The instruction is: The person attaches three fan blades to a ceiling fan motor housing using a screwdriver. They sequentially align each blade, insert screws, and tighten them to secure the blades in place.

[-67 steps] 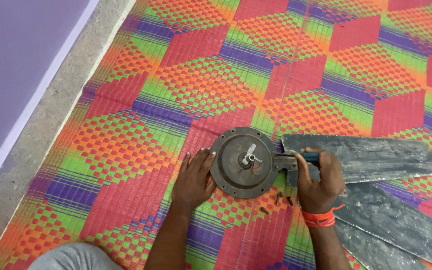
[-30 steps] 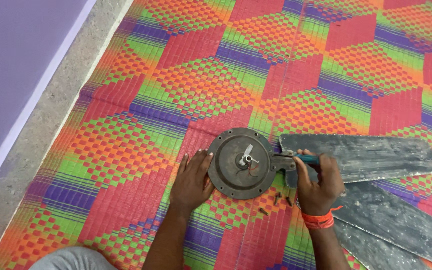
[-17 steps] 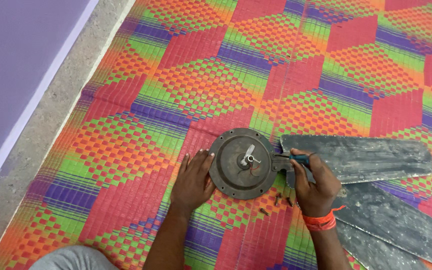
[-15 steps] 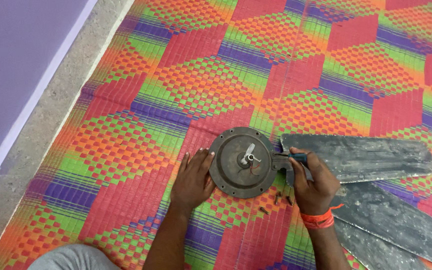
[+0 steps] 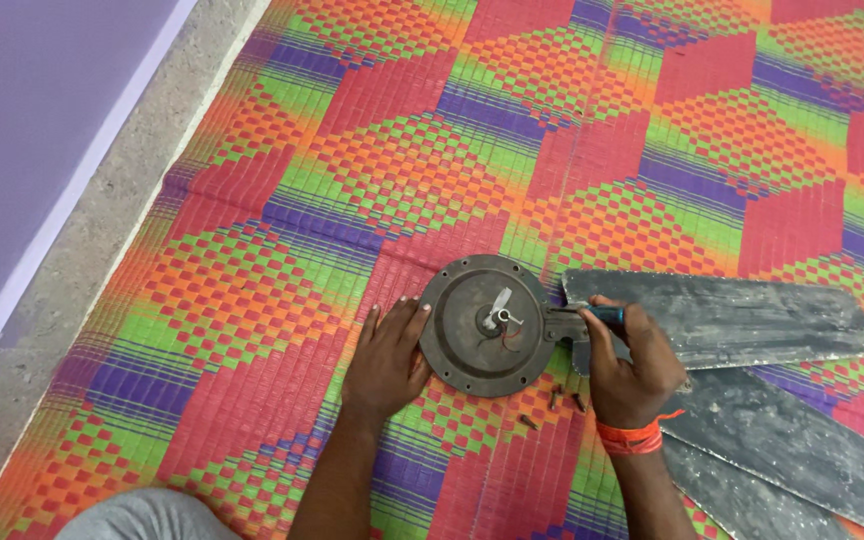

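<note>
A round dark metal fan motor housing [image 5: 487, 325] lies flat on a colourful woven mat [image 5: 432, 170], a short shaft sticking up from its centre. My left hand [image 5: 387, 360] rests flat against its left rim, fingers spread. My right hand [image 5: 632, 365], with an orange band at the wrist, grips a blue-handled screwdriver [image 5: 602, 314] whose tip meets the bracket where a dusty grey fan blade [image 5: 732, 320] joins the housing.
Two more grey fan blades [image 5: 792, 440] lie at the lower right. Several small screws [image 5: 552, 400] sit on the mat below the housing. A bare concrete strip [image 5: 112, 230] and a purple wall [image 5: 22, 110] run along the left.
My right hand has shifted slightly on the screwdriver at the blade bracket. The housing and my left hand stay where they were.
</note>
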